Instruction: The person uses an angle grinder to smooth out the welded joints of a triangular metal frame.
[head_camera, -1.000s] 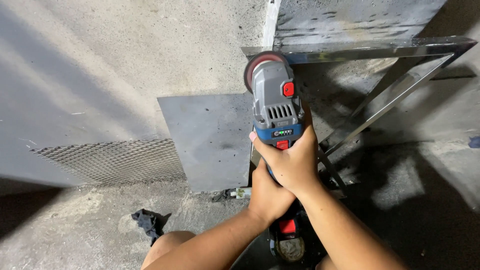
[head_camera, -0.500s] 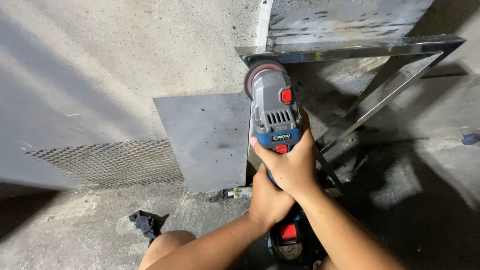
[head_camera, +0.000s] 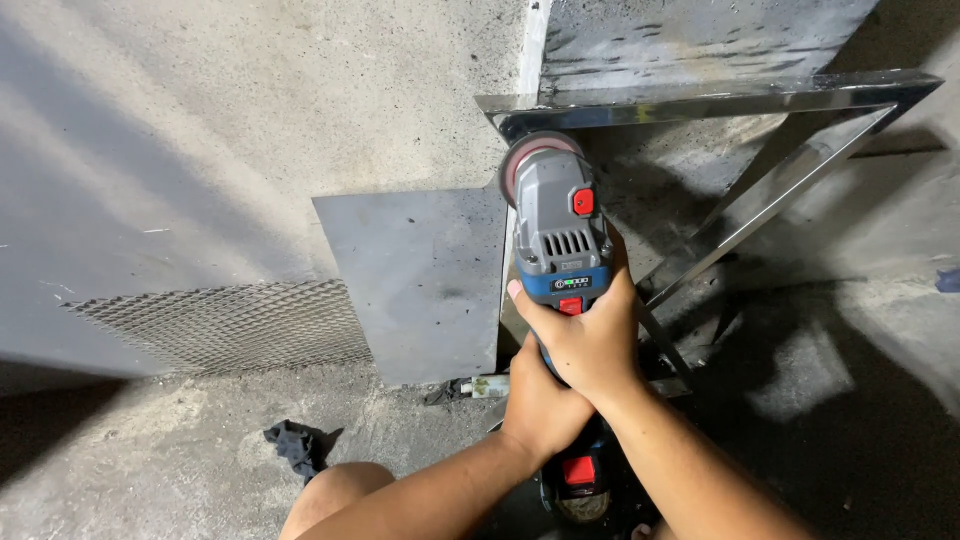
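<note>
A grey and blue cordless angle grinder (head_camera: 556, 232) with a reddish disc (head_camera: 522, 160) points away from me, its disc against the corner of a shiny metal frame (head_camera: 700, 98). My right hand (head_camera: 585, 335) wraps the grinder's body just behind its blue band. My left hand (head_camera: 537, 408) grips the handle below, close to the battery end (head_camera: 577, 478). Both forearms come in from the bottom edge.
A flat grey metal sheet (head_camera: 425, 280) leans beside the frame on the left. An expanded-metal mesh panel (head_camera: 230, 325) lies further left against the concrete wall. A dark crumpled rag or glove (head_camera: 295, 445) sits on the concrete floor, and a small tube (head_camera: 487, 386) lies near the sheet's base.
The view shifted slightly; grinder and frame sit a little lower and further right in the picture. Both hands keep the same grip, the disc still at the frame's corner.
</note>
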